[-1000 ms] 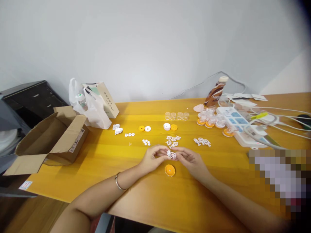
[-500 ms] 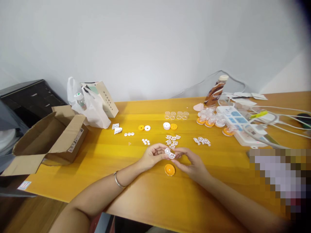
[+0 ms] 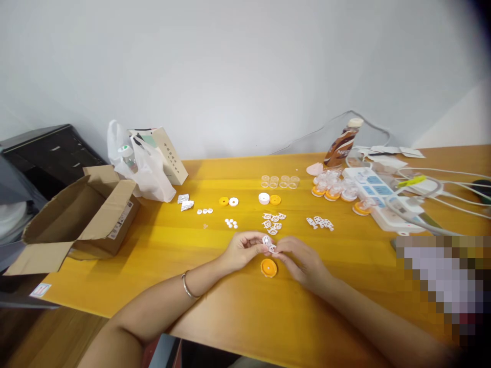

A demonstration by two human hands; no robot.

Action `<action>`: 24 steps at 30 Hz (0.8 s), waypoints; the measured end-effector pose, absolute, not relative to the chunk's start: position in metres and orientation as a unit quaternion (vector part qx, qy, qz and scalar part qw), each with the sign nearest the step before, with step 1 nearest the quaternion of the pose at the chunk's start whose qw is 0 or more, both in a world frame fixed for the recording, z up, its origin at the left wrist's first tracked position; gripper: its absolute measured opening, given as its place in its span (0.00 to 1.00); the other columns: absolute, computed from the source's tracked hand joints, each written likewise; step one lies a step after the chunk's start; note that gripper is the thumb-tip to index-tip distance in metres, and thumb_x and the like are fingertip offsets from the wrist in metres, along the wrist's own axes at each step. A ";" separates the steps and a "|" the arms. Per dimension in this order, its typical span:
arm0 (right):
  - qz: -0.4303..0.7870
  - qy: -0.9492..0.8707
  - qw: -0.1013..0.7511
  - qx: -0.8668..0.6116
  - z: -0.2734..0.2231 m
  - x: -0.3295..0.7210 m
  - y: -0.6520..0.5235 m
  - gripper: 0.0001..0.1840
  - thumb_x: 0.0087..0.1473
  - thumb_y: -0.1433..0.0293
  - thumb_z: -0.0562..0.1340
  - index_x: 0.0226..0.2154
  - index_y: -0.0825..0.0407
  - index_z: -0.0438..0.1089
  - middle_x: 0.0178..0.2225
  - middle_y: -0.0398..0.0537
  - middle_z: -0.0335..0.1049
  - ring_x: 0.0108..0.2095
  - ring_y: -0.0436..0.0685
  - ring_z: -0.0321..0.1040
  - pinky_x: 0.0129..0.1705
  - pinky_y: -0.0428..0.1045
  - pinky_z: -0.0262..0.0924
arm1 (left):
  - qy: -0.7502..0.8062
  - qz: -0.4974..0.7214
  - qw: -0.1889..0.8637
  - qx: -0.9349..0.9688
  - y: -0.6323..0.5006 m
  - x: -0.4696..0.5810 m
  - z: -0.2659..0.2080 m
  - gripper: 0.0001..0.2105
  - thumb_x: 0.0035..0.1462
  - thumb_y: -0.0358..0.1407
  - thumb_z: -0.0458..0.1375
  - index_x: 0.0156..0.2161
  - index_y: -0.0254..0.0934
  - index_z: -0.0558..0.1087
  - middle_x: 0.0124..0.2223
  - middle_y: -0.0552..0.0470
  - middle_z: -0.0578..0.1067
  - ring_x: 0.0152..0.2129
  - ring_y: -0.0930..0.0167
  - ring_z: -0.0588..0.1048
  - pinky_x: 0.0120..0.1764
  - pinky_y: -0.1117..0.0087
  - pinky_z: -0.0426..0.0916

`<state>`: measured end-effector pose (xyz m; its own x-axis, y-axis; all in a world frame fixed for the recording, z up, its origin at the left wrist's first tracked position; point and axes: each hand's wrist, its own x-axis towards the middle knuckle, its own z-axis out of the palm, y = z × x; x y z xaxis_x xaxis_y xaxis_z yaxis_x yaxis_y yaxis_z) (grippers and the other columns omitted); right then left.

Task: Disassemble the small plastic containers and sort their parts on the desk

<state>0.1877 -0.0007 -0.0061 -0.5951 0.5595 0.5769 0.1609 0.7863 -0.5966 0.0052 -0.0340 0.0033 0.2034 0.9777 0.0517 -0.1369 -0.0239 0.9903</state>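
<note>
The left hand [image 3: 242,250] pinches small white openwork parts [image 3: 267,242] between thumb and fingers, above the near middle of the wooden table [image 3: 230,317]. The right hand [image 3: 305,260] meets them from the right, its thumb and forefinger close together at their lower edge; whether it grips them I cannot tell. Just nearer than the held parts, an orange round dish [image 3: 269,268] lies on the table. Just to the far side, a cluster of white spoked pieces [image 3: 273,218] lies flat, with small white discs [image 3: 231,223] to its left and four clear cups [image 3: 280,182] farther away.
</note>
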 end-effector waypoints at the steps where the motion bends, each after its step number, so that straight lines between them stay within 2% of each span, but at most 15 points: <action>1: 0.244 -0.861 0.398 -0.203 -0.007 0.188 -0.001 0.06 0.56 0.71 0.54 0.35 0.46 0.66 0.32 0.47 0.72 0.34 0.54 0.69 0.38 0.50 0.65 | 0.400 0.490 0.574 0.520 -0.035 0.006 0.003 0.17 0.46 0.45 0.63 0.34 0.31 0.74 0.31 0.49 0.76 0.27 0.72 0.73 0.35 0.71 0.68; 4: 0.230 -0.864 0.401 -0.198 -0.010 0.190 -0.001 0.07 0.56 0.71 0.53 0.34 0.47 0.65 0.31 0.47 0.71 0.33 0.55 0.68 0.36 0.50 0.65 | 0.401 0.503 0.572 0.509 -0.035 0.006 0.001 0.17 0.45 0.45 0.63 0.34 0.31 0.74 0.30 0.49 0.76 0.26 0.73 0.73 0.34 0.72 0.68; 8: 0.223 -0.832 0.429 -0.272 -0.010 0.195 0.000 0.07 0.56 0.67 0.53 0.28 0.47 0.62 0.24 0.46 0.68 0.26 0.54 0.66 0.30 0.50 0.64 | 0.430 0.564 0.517 0.478 -0.024 -0.010 -0.001 0.16 0.47 0.44 0.62 0.35 0.31 0.74 0.30 0.50 0.75 0.24 0.74 0.73 0.34 0.73 0.68; 12: 0.221 -0.801 0.430 -0.353 -0.010 0.199 0.015 0.08 0.56 0.62 0.54 0.30 0.47 0.64 0.28 0.48 0.70 0.30 0.56 0.68 0.35 0.52 0.64 | 0.441 0.564 0.500 0.487 -0.017 -0.020 0.000 0.17 0.48 0.43 0.62 0.38 0.31 0.74 0.31 0.49 0.76 0.26 0.73 0.74 0.36 0.72 0.69; 16: 0.222 -0.799 0.409 -0.380 -0.017 0.200 0.037 0.11 0.57 0.62 0.52 0.33 0.48 0.67 0.32 0.49 0.72 0.35 0.58 0.69 0.39 0.53 0.64 | 0.434 0.539 0.507 0.514 -0.022 -0.010 0.002 0.17 0.47 0.43 0.63 0.38 0.31 0.74 0.31 0.49 0.76 0.26 0.74 0.73 0.35 0.72 0.70; 24: 0.202 -0.813 0.379 -0.393 -0.026 0.200 0.047 0.12 0.56 0.63 0.54 0.31 0.48 0.71 0.31 0.49 0.73 0.33 0.58 0.70 0.38 0.55 0.65 | 0.429 0.538 0.511 0.515 -0.025 -0.005 0.002 0.18 0.46 0.43 0.63 0.39 0.32 0.74 0.30 0.50 0.74 0.26 0.74 0.72 0.36 0.71 0.71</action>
<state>0.2002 0.0474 -0.0258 -0.4048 0.7920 0.4571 0.4852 0.6097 -0.6268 -0.0049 -0.0249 0.0016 0.0528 0.9918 0.1163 -0.1074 -0.1101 0.9881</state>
